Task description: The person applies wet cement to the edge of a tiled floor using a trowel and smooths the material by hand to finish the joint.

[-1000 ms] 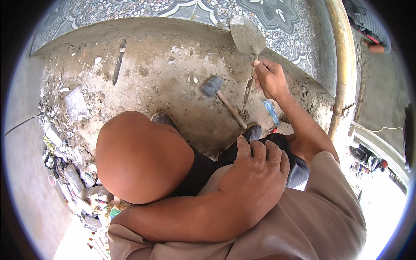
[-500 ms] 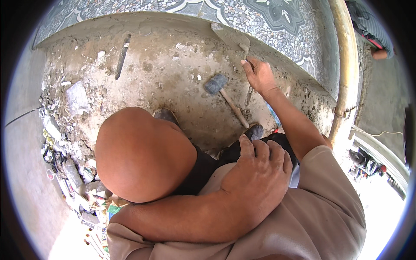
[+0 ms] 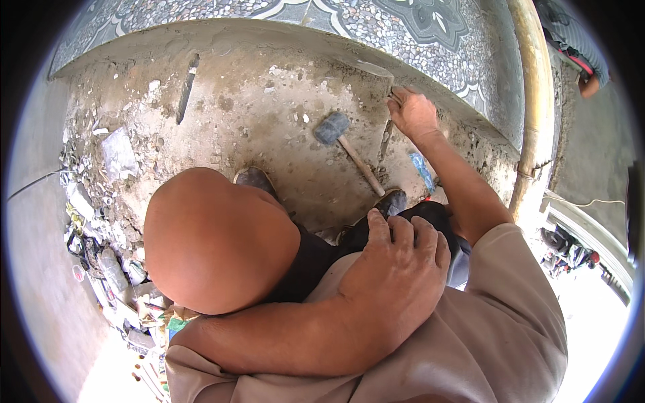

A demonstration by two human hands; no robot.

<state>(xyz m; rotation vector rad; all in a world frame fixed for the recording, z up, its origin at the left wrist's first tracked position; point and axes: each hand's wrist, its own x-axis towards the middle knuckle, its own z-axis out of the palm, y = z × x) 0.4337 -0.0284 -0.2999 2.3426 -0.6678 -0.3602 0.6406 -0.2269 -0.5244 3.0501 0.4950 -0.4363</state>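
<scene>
My right hand (image 3: pixel 414 113) is closed round the handle of a pointing trowel. The trowel's grey blade (image 3: pixel 373 69) lies close along the side of the tiled step (image 3: pixel 275 35), seen nearly edge-on, and my fingers hide most of the handle. My left hand (image 3: pixel 403 269) rests across my lap near the right knee, fingers a little spread, holding nothing. Between my feet and the step, a rubber mallet (image 3: pixel 332 127) with a black head and wooden handle lies on the rough cement floor (image 3: pixel 262 127).
Rubble and litter (image 3: pixel 111 262) pile up on the left, near a clear plastic bag (image 3: pixel 119 153). A dark narrow strip (image 3: pixel 188 91) lies at the far left. A bamboo pole (image 3: pixel 535 101) stands on the right, and another person (image 3: pixel 578 43) is beyond it. A blue wrapper (image 3: pixel 422 171) lies near my right shoe.
My right hand has moved right and slightly nearer, along the step. The trowel blade has turned from showing its face to nearly edge-on. My left hand has barely moved.
</scene>
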